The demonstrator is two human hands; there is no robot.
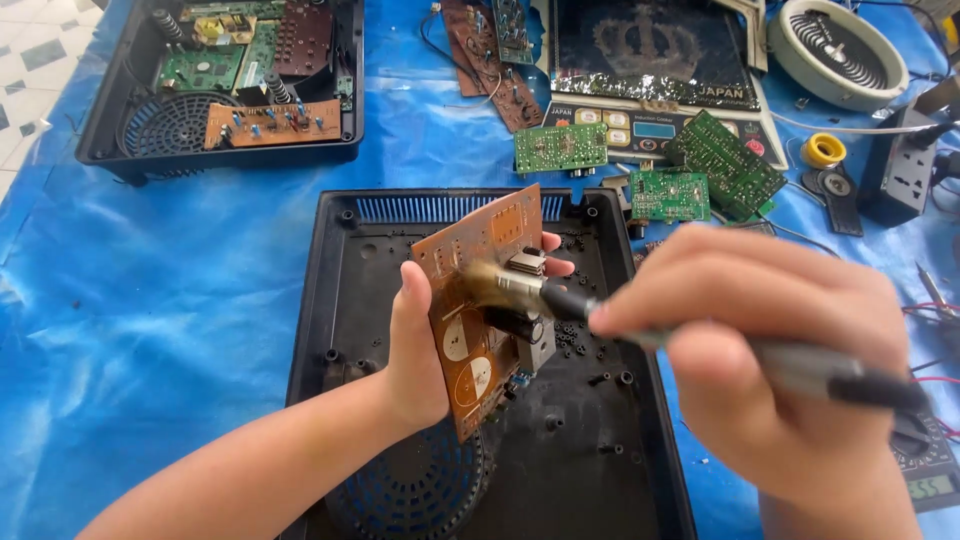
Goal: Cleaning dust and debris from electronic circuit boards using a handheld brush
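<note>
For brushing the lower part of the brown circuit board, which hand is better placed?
The right hand: it already holds the black-handled brush, bristles on the brown circuit board. The left hand grips the board's edge, holding it up over the black plastic casing.

Right hand [790, 370] is blurred, wrist cut by bottom edge. Brush [640, 325]: bristles smeared, handle end lost under the fingers. Left hand [420, 345] hides part of the board [480, 310]; the board hides most of its fingers. Meter [925, 465] beside the right hand is cut off at the edge, display too small to read.
</note>
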